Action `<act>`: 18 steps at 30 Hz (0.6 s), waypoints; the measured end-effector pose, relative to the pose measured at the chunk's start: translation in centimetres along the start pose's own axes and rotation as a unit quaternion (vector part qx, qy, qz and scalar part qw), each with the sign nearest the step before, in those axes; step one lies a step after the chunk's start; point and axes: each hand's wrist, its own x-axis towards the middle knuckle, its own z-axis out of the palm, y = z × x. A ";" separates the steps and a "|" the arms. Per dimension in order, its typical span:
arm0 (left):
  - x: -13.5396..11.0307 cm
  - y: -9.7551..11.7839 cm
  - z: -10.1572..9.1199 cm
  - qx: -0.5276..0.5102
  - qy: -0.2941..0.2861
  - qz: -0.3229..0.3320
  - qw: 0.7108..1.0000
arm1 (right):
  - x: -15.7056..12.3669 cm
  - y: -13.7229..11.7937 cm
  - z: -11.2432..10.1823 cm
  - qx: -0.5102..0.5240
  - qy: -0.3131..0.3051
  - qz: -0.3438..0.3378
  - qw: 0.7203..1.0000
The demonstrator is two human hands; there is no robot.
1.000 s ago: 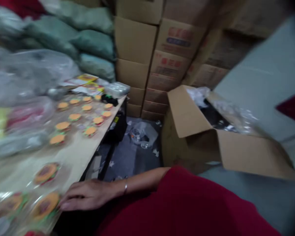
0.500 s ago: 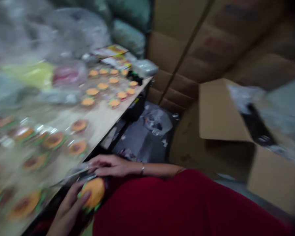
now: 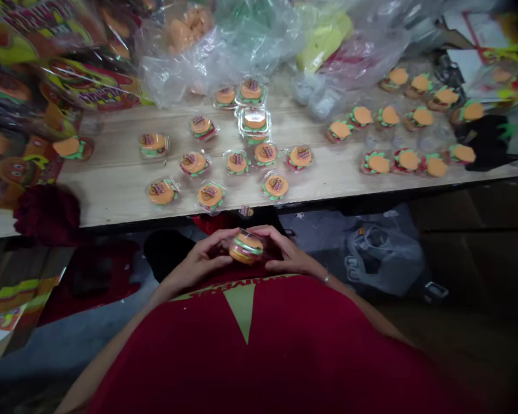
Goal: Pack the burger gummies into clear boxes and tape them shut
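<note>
Close to my body, just off the table's front edge, a toy burger in what looks like a clear plastic case is held between both hands. My left hand closes on its left side, thumb toward me. From the other side my right hand grips it with fingers curled over the top. Beyond the hands, several toy burgers in clear cases with stickers lie on the table. A small loose sticker or tag shows at the table edge.
Bare-looking toy burgers stand in rows on the right of the wooden table. Clear plastic bags line the back. Printed burger packs and a dark red cloth are at left. A plastic bag lies on the floor.
The view has swung left from the boxes to face the table. My right hand has come from the table edge to the toy burger, which only my left hand held before.
</note>
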 end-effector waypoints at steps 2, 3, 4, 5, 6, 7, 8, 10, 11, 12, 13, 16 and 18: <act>0.4 0.0 0.0 0.080 0.038 0.050 0.995 | 0.2 0.3 -0.1 0.015 0.011 0.002 1.000; 0.7 0.0 0.0 0.113 0.051 0.073 0.990 | 0.3 0.5 -0.1 0.020 0.016 0.005 1.000; 1.0 0.1 0.1 0.131 0.059 0.090 0.985 | 0.4 0.7 -0.2 0.024 0.021 0.009 0.999; 1.3 0.2 0.2 0.135 0.064 0.101 0.984 | 0.5 0.9 -0.2 0.023 0.026 0.010 0.999; 1.6 0.3 0.3 0.126 0.068 0.106 0.984 | 0.6 1.1 -0.3 0.015 0.032 0.010 0.999; 1.9 0.3 0.4 0.110 0.075 0.109 0.985 | 0.7 1.3 -0.3 -0.002 0.039 0.010 0.999; 2.1 0.3 0.4 0.094 0.084 0.111 0.986 | 0.8 1.5 -0.4 -0.026 0.048 0.007 0.998; 2.5 0.1 0.4 0.071 0.105 0.116 0.985 | 1.1 1.7 -0.6 -0.089 0.069 -0.004 0.994; 2.7 0.0 0.4 0.067 0.113 0.116 0.985 | 1.2 1.8 -0.6 -0.123 0.085 -0.014 0.989; 2.8 -0.1 0.4 0.066 0.120 0.116 0.984 | 1.4 1.9 -0.6 -0.155 0.104 -0.028 0.982; 2.9 -0.2 0.3 0.067 0.127 0.116 0.983 | 1.5 2.0 -0.6 -0.181 0.126 -0.044 0.974; 3.0 -0.5 0.3 0.074 0.151 0.112 0.979 | 1.8 2.1 -0.3 -0.229 0.184 -0.089 0.952; 3.1 -0.6 0.4 0.071 0.168 0.112 0.977 | 2.1 2.0 -0.1 -0.239 0.206 -0.104 0.943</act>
